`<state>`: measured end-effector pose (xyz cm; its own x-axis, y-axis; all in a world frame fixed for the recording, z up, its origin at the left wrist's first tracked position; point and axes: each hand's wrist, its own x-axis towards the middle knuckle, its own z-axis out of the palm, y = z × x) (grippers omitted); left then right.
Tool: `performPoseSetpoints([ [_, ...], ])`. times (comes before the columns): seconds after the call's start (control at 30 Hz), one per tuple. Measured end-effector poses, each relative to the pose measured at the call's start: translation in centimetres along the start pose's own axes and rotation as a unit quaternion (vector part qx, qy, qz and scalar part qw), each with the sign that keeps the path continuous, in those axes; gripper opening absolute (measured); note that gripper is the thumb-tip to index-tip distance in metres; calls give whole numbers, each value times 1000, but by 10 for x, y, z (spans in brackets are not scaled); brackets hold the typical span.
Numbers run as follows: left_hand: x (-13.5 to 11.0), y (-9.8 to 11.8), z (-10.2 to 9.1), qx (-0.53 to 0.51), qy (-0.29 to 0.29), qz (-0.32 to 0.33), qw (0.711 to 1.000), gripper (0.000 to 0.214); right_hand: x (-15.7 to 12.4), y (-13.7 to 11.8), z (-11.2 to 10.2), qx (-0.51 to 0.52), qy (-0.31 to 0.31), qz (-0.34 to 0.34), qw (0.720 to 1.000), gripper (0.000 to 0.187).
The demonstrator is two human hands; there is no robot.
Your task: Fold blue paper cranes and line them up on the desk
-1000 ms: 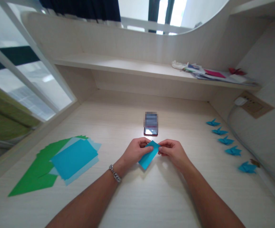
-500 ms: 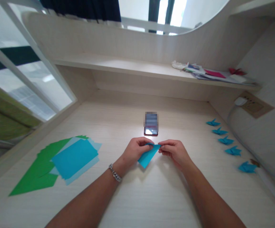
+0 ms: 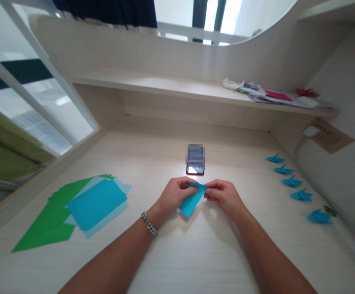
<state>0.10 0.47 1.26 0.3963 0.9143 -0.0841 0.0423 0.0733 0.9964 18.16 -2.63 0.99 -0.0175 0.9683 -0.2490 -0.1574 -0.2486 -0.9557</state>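
A folded piece of blue origami paper (image 3: 191, 203) is held between my two hands, just above the desk. My left hand (image 3: 177, 193) pinches it from the left, thumb on top, while the fingers behind are partly hidden. On the other side, my right hand (image 3: 222, 193) grips its upper right corner between thumb and fingertips. The paper's lower end points down towards me. Just beyond my hands lies a phone (image 3: 195, 160) with a blurred screen.
To the left, blue sheets (image 3: 99, 204) lie over a fan of green sheets (image 3: 47, 222). Several folded blue paper cranes (image 3: 301, 195) stand in a row at the right, near a white cable (image 3: 310, 179). Papers (image 3: 271, 96) rest on the shelf (image 3: 165, 84) at the back.
The upper edge of the blue paper has risen slightly and shows more of its surface between my fingers. Both hands stay in nearly the same place.
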Motion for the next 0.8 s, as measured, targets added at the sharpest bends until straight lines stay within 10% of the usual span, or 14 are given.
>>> performPoseSetpoints([
  [0.8, 1, -8, -2, 18, 1, 17, 1000, 15, -1, 1, -2, 51, -23, 20, 998, 19],
])
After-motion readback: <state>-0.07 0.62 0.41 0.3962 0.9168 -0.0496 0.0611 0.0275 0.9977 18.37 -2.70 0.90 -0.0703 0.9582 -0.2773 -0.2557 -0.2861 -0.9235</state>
